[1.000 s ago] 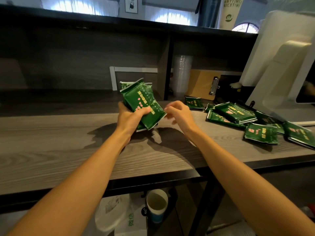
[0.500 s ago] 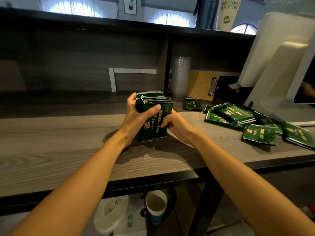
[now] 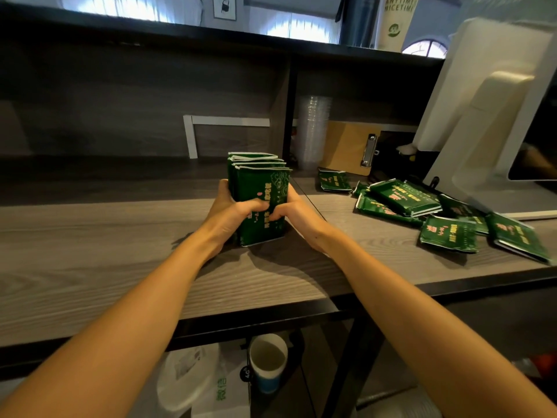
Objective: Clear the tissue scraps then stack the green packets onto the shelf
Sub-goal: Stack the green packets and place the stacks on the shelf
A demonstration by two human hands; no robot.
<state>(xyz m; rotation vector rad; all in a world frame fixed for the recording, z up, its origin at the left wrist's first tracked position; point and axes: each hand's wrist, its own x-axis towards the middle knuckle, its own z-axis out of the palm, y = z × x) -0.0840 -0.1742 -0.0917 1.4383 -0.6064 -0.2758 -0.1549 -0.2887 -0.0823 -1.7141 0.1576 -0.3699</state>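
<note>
wooden counter point(image 3: 90, 267), hands-clasped upright packets point(image 3: 259, 188)

The left hand point(image 3: 229, 211) and right hand point(image 3: 297, 213) cover the lower sides of the upright bundle of green packets point(image 3: 259, 193), so its count cannot be told. The farthest loose packet point(image 3: 519, 241) blurs and is cut by the right edge. The print on the packets is too small to read. The tabletop point(image 3: 90, 260) runs out of frame left.

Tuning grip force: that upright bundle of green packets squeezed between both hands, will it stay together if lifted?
Probably only under side pressure: the bundle is separate packets, top edges staggered, pinched by the left hand and right hand. Likely light. Glossy wrappers suggest slipping.
</note>
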